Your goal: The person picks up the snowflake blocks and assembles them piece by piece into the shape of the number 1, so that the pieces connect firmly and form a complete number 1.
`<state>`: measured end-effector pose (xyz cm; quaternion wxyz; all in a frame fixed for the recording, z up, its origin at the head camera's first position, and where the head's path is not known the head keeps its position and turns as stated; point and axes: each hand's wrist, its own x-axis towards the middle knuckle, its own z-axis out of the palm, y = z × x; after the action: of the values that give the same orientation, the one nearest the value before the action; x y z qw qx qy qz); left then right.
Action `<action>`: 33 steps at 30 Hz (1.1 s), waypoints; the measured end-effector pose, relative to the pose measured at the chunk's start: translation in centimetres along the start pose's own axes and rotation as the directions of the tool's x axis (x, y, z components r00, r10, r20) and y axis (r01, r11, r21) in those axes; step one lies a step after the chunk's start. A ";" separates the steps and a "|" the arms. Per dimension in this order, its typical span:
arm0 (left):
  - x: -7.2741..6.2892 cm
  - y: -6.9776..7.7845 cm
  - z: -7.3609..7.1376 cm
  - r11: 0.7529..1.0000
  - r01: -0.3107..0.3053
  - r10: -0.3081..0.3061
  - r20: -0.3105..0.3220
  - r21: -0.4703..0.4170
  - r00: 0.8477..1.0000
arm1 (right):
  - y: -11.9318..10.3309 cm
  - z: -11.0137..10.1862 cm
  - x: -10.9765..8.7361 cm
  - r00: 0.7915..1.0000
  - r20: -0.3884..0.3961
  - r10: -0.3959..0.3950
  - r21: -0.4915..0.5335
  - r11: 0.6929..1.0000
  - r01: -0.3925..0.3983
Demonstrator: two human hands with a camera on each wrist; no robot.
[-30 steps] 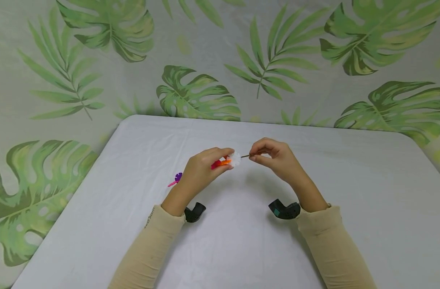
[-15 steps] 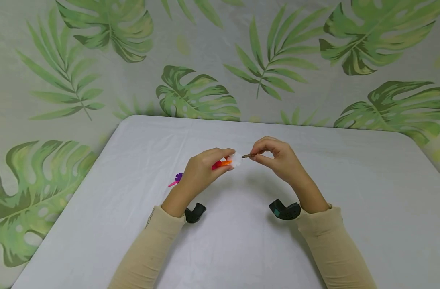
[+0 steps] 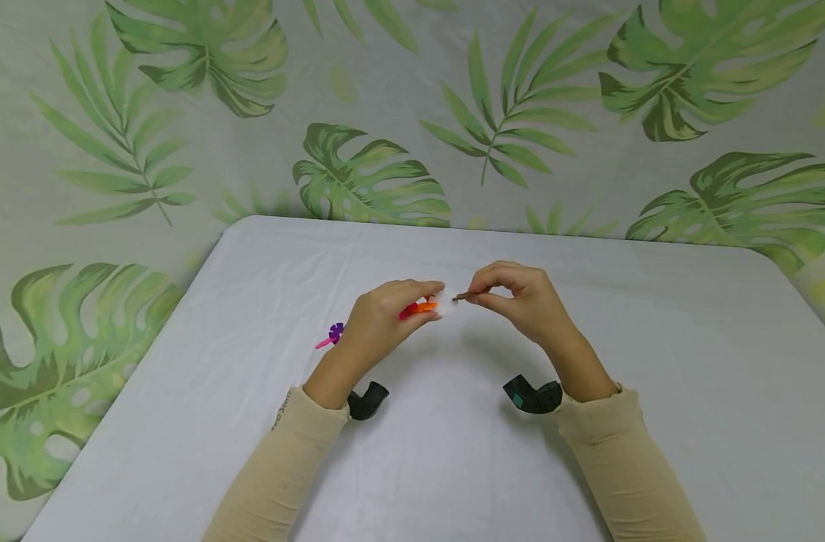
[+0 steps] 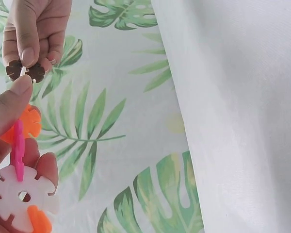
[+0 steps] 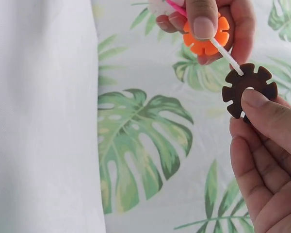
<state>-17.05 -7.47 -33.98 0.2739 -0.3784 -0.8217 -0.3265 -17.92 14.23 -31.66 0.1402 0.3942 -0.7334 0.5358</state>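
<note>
In the head view, my left hand point(image 3: 385, 312) grips a cluster of interlocked notched plastic discs above the table. The left wrist view shows a white disc point(image 4: 7, 189), a pink disc point(image 4: 18, 145) and an orange disc point(image 4: 31, 121) in that cluster. My right hand point(image 3: 521, 290) pinches a brown notched disc point(image 5: 237, 85) between thumb and fingers. A white disc point(image 5: 226, 56), seen edge-on at the left thumb, meets a notch at the brown disc's rim. The fingers hide parts of the cluster.
A purple disc point(image 3: 335, 332) joined to a pink disc point(image 3: 326, 342) lies on the white-covered table point(image 3: 182, 421), beside the left wrist. Black wrist cameras point(image 3: 533, 394) sit under both forearms. A leaf-patterned cloth point(image 3: 379, 173) hangs behind the table.
The brown disc has tilted and dropped slightly with the right hand, and it now overlaps the white disc's edge. The left hand has shifted slightly right.
</note>
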 end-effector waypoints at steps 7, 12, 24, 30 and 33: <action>0.1 0.2 0.0 1.000 -0.003 0.003 0.003 0.012 1.000 | 1.3 -0.2 -0.4 1.000 -0.021 -0.009 0.019 1.000 0.010; 0.0 0.3 0.1 1.000 -0.005 0.005 -0.002 0.008 1.000 | 1.2 -0.2 -0.5 1.000 -0.018 -0.018 0.002 1.000 0.018; -0.1 0.0 0.1 0.999 -0.046 0.046 -0.002 0.030 0.999 | 1.1 0.3 -0.4 0.998 0.012 -0.055 -0.104 0.993 0.056; -0.2 0.0 0.2 0.997 -0.046 0.046 0.017 0.055 0.999 | 1.4 0.4 -0.5 0.999 0.023 -0.047 -0.130 0.990 0.049; -0.2 -0.1 0.2 0.998 -0.032 0.031 0.019 0.050 0.999 | 1.4 0.4 -0.4 0.999 0.025 -0.039 -0.123 0.992 0.042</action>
<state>-17.07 -7.43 -34.25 0.2811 -0.3874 -0.8259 -0.2981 -18.59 14.24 -33.06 0.1670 0.4056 -0.7584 0.4820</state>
